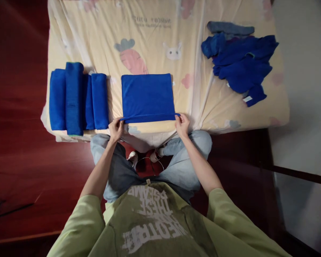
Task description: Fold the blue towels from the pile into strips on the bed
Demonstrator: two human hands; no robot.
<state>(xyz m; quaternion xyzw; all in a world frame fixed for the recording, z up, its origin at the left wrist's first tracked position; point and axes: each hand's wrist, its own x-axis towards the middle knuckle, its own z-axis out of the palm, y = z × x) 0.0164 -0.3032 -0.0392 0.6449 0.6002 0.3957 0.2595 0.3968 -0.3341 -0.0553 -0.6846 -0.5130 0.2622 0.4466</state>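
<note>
A blue cloth [147, 93] lies flat in front of me on the patterned sheet, its near edge turned up into a narrow fold. My left hand [116, 129] pinches the left end of that fold, and my right hand [182, 125] pinches the right end. To the left, several blue cloths folded into long bundles [74, 98] lie side by side, one resting partly over its neighbours. A crumpled heap of blue cloths [242, 64] sits at the right, with a grey-blue piece at its far side and a white label on its near end.
The sheet [155, 46], printed with a carrot and a rabbit face, covers a raised surface whose near edge is just before my knees. Dark red floor [21, 150] shows at the left. A pale wall or panel [305, 89] stands at the right.
</note>
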